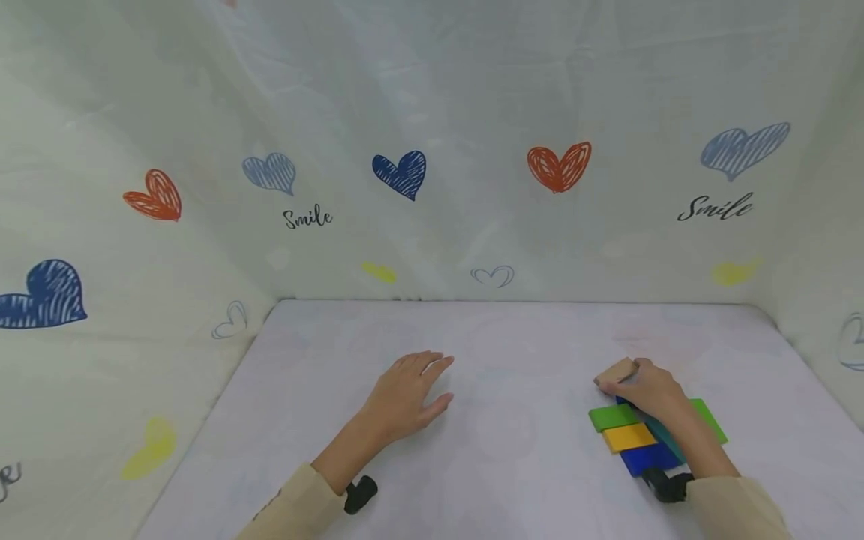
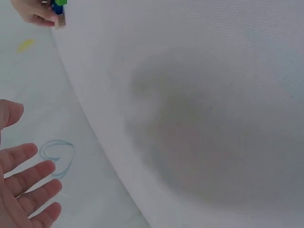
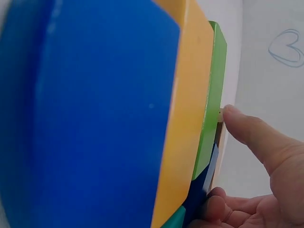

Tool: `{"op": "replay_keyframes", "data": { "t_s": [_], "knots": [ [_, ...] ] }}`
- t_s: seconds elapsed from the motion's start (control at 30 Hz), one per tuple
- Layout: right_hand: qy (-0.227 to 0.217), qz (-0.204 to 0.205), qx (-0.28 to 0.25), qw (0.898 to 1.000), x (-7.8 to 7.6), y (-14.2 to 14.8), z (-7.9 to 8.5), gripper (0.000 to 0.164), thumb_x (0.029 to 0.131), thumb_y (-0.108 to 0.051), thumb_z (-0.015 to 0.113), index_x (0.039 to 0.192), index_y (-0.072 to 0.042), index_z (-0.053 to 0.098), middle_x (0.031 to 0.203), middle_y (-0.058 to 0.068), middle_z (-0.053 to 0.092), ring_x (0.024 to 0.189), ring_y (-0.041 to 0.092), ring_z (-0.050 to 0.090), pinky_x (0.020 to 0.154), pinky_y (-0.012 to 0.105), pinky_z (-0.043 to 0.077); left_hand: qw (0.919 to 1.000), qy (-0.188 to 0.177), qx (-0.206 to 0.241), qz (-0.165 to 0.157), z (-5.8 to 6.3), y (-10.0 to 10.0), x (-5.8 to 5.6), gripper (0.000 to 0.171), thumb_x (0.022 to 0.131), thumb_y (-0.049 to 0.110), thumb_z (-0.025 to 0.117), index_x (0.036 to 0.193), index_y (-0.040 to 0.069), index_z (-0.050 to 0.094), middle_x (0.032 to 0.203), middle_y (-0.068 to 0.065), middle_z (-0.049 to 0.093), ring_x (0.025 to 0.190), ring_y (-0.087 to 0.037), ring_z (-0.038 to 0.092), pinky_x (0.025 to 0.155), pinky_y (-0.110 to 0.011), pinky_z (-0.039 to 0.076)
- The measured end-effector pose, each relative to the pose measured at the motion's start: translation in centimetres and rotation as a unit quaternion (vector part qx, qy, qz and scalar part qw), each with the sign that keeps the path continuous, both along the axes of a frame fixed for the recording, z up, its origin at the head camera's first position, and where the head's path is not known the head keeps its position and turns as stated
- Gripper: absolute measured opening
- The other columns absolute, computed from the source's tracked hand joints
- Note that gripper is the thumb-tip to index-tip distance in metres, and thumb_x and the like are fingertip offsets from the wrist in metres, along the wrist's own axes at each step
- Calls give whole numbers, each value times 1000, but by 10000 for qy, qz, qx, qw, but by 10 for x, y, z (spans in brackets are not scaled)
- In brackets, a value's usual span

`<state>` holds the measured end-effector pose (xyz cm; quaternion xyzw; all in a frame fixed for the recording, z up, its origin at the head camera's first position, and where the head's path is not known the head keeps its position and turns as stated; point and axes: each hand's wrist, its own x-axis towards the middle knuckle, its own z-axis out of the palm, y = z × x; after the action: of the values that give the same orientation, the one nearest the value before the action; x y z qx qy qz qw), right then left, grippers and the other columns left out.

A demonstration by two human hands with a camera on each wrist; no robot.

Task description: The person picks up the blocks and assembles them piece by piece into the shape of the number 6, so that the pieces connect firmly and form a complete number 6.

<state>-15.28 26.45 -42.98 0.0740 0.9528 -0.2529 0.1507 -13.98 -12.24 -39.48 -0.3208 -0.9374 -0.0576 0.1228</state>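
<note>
Wooden block (image 1: 613, 373) is grasped by right hand (image 1: 651, 390), pinched between thumb and fingers; located in the right half of the white surface (image 1: 513, 465), at the far end of a cluster of coloured blocks. Whether its underside is touching the surface cannot be told. Blue piece (image 3: 210, 166) is seen just beside it, partly hidden by the hand.

Cluster is set toward the surface's right edge: green block (image 1: 613, 418), yellow block (image 1: 629, 436) and large blue block (image 1: 649, 458) are lined up toward the near edge, touching. Teal block (image 1: 664, 439) is placed to their right, partly covered by the forearm; second green block (image 1: 710, 421) is seen beyond the forearm, nearest the right edge.

Left hand (image 1: 405, 394) is held left of the surface's middle, released, fingers extended, nothing grasped, well apart from the blocks.

Beige sleeves (image 1: 297, 506) and black wrist devices (image 1: 361, 495) are worn. Surface's far edge is backed by pale cloth (image 1: 472, 90), printed with hearts and "Smile".
</note>
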Motion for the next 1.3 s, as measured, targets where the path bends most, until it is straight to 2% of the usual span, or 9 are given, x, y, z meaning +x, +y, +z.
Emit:
{"op": "replay_keyframes", "data": {
  "t_s": [0.3, 0.73, 0.93, 1.03, 1.17, 1.3],
  "knots": [
    [-158, 2, 123, 9998, -3, 0, -2, 105, 79, -56, 62, 131, 24, 20, 127, 49, 30, 106, 56, 42, 89, 63, 38, 9999, 98, 62, -89, -3, 1, -2, 45, 89, 36, 59, 127, 14, 54, 123, -3, 59, 116, -20, 54, 97, -37, 43],
    [62, -82, 226, 9997, -2, -3, 1, 101, 80, -55, 62, 130, 24, 23, 124, 48, 34, 99, 52, 47, 86, 61, 41, 10000, 46, 33, -53, -4, 1, -4, 40, 89, 34, 59, 124, 14, 56, 121, -3, 59, 115, -20, 55, 96, -37, 44],
    [108, -129, 28, 9999, 0, -6, 1, 105, 79, -57, 62, 133, 23, 19, 126, 48, 32, 102, 53, 45, 87, 62, 40, 9999, 97, 48, -40, -2, 0, -4, 39, 89, 33, 60, 124, 15, 57, 120, -3, 60, 114, -20, 55, 95, -37, 45],
    [278, -77, -71, 9996, 1, -10, 3, 103, 80, -54, 62, 134, 22, 19, 123, 46, 37, 96, 48, 49, 84, 59, 43, 9999, 137, 63, -23, -2, -1, -4, 39, 89, 32, 60, 123, 14, 58, 120, -3, 60, 113, -20, 56, 94, -36, 46],
    [488, -21, -137, 9987, 2, -18, 7, 99, 81, -50, 64, 134, 22, 20, 111, 40, 49, 84, 36, 52, 74, 49, 48, 9998, 150, 91, 24, -1, -3, -4, 38, 89, 32, 60, 123, 14, 58, 119, -3, 61, 113, -20, 57, 93, -36, 46],
    [574, 6, -306, 9979, 3, -27, 10, 97, 81, -48, 64, 135, 20, 19, 102, 32, 55, 78, 29, 53, 66, 37, 48, 9998, 124, 101, 86, -1, -6, -3, 38, 89, 32, 60, 123, 14, 58, 120, -3, 61, 113, -20, 56, 94, -36, 46]
  ]
}}
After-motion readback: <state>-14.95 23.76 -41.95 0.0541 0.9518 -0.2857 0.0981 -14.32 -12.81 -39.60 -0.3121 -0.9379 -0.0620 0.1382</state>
